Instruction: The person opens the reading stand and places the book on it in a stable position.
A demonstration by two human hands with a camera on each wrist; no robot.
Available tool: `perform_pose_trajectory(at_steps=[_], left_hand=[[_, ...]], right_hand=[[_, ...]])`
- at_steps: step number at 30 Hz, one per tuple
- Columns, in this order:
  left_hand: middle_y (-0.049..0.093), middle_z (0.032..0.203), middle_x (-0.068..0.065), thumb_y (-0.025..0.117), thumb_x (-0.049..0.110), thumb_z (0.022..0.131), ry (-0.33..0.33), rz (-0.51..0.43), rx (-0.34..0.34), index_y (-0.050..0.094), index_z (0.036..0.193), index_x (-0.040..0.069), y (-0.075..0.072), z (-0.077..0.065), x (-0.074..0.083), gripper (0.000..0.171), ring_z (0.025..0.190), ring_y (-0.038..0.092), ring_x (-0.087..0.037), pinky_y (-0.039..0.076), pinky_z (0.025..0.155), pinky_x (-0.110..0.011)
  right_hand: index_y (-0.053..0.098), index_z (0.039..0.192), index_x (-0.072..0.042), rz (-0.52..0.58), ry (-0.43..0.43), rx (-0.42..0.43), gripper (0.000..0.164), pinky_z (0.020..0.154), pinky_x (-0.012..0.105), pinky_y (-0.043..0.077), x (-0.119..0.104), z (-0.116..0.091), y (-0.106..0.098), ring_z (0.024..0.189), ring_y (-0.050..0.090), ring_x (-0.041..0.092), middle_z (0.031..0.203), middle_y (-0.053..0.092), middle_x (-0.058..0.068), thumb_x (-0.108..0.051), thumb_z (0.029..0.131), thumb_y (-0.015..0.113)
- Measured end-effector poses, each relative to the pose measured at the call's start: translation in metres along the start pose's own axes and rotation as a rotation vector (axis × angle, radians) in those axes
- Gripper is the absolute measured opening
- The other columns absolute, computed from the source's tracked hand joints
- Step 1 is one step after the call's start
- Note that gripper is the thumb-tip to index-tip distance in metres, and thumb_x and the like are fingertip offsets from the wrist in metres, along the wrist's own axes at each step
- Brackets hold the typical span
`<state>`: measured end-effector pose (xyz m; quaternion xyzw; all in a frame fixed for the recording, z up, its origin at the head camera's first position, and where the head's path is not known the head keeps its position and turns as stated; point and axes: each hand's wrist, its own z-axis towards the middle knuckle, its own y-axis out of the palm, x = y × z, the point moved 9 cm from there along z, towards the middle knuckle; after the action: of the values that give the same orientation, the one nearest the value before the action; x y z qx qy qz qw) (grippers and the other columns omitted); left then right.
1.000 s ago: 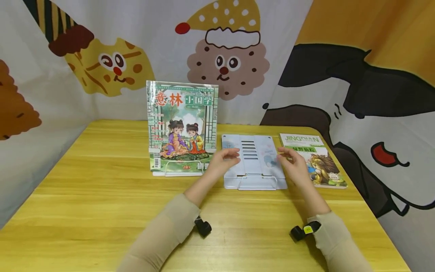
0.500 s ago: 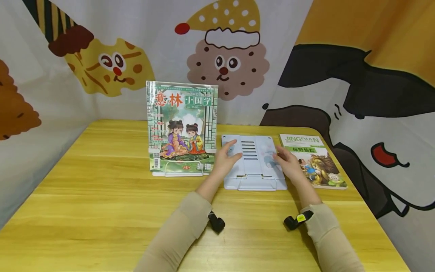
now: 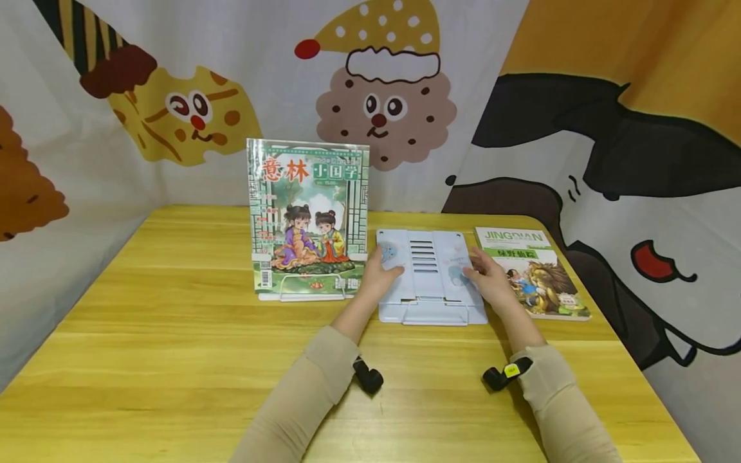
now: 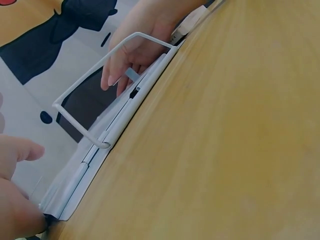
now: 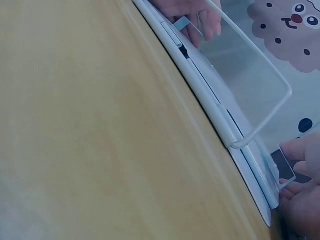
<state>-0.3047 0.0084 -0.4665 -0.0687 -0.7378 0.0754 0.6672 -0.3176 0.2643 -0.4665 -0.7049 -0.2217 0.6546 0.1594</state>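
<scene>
A pale blue-white book stand (image 3: 429, 283) lies folded flat on the table, with slots down its middle and a wire page holder (image 4: 55, 105) raised at its front edge. At its left edge is my left hand (image 3: 377, 276), thumb stretched over the board; the left wrist view shows that thumb apart from the surface. On the opposite side my right hand (image 3: 491, 278) has its fingers along the right edge and its thumb over the board. In the right wrist view the right hand's fingers and thumb stand around a small side clip (image 5: 287, 181), without clear pinching. Undersides of the fingers are hidden.
To the left, a magazine (image 3: 309, 218) leans upright on another stand with a wire holder. A paperback book (image 3: 529, 273) lies right of my right hand. Behind the wooden table (image 3: 173, 360) hangs a cartoon-printed curtain (image 3: 191, 38).
Both hands have come in to the folded stand's sides. In the last half second the left fingers have lowered along its left edge; the right hand barely moved. The stand stays put.
</scene>
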Motion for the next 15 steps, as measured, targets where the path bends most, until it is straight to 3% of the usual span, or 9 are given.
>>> perform_pose_trajectory(at_steps=[9, 15], left_hand=[[0.019, 0.152, -0.027, 0.068, 0.003, 0.083, 0.001, 0.042, -0.003, 0.017, 0.148, -0.008, -0.0005, 0.0005, -0.0027, 0.084, 0.138, 0.025, -0.038, 0.022, 0.112, -0.040], [0.020, 0.151, -0.028, 0.070, 0.001, 0.079, -0.003, 0.037, -0.015, 0.016, 0.149, -0.006, 0.0001, -0.0006, -0.0039, 0.089, 0.138, 0.022, -0.039, 0.021, 0.112, -0.043]], right_hand=[[0.012, 0.153, -0.005, 0.079, 0.057, -0.012, 0.073, 0.092, 0.044, 0.039, 0.0034, -0.0048, 0.0017, 0.122, 0.037, 0.036, 0.142, 0.035, 0.024, -0.006, 0.096, 0.057], [0.009, 0.154, -0.008, 0.189, 0.092, -0.040, 0.076, 0.097, 0.043, 0.036, 0.0030, -0.0098, 0.0006, 0.124, 0.034, 0.034, 0.142, 0.030, 0.024, -0.006, 0.095, 0.057]])
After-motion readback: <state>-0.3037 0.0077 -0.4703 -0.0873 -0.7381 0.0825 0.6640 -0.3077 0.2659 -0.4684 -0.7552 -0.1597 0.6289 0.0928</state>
